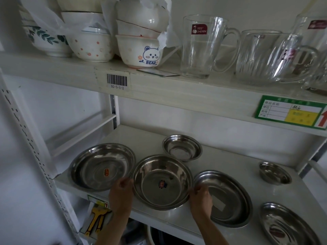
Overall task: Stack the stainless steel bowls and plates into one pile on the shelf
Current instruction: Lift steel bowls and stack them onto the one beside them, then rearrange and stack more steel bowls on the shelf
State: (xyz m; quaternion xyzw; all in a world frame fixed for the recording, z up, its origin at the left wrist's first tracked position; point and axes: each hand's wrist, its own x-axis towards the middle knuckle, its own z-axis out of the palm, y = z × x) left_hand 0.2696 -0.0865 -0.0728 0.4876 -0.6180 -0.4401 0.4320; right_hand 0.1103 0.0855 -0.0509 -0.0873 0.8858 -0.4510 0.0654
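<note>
1. At the front edge of the lower shelf (221,156): left hand (122,190), fingers curled over the left rim of a large steel bowl (161,181); grasping.
2. Same edge, opposite side: right hand (200,196), fingers curled over the right rim of the same bowl; grasping. The bowl sits between the two hands, at the shelf's front; whether it rests on the surface or is raised, cannot tell. A dark sticker shows on its floor.
3. Just left of the bowl, rims near or touching: wide steel plate (102,167), orange sticker at centre, lying flat.
4. Just right of the bowl, partly under the right hand: stacked steel plates (228,195), a double rim visible at the upper left, a pale label inside.
5. Behind the bowl, apart from it: medium steel bowl (182,147), upright.
6. Far right, toward the back: small steel bowl (274,173), upright, well apart from the rest.
7. Front right corner: oval steel plate (286,225), red sticker inside, partly cut by the frame edge.
8. Upper shelf, left: ceramic bowls (139,52), stacked, one printed with a bear. Right: glass mugs (200,46) and glass bowl (260,57).
9. Upper shelf edge: barcode label (116,81); green price tag (290,112).
</note>
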